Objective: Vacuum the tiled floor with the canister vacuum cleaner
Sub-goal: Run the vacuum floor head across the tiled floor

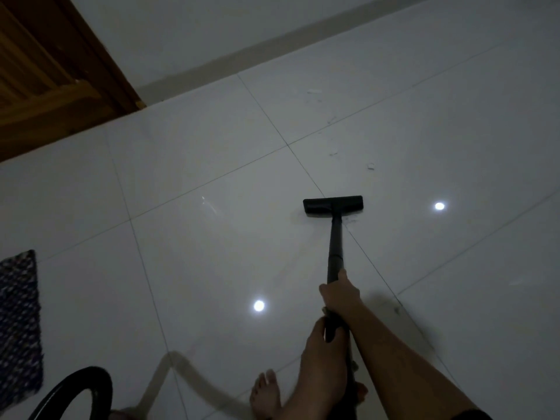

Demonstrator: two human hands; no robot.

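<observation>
A black vacuum wand (335, 247) runs from my hands down to a flat black floor nozzle (332, 205) that rests on the white tiled floor (188, 165). My right hand (339, 294) grips the wand further along, with the arm reaching in from the lower right. My left hand (325, 344) grips the wand's near end just behind it. Small white scraps of debris (370, 166) lie on the tiles beyond the nozzle. A pale hose (194, 380) curves across the floor at the bottom, blurred.
A brown wooden door (51, 77) stands at the upper left beside a white wall with a grey skirting (242, 59). A dark patterned mat (19, 325) lies at the left edge. A black curved part (81, 389) sits bottom left. My bare foot (266, 395) stands near the hose.
</observation>
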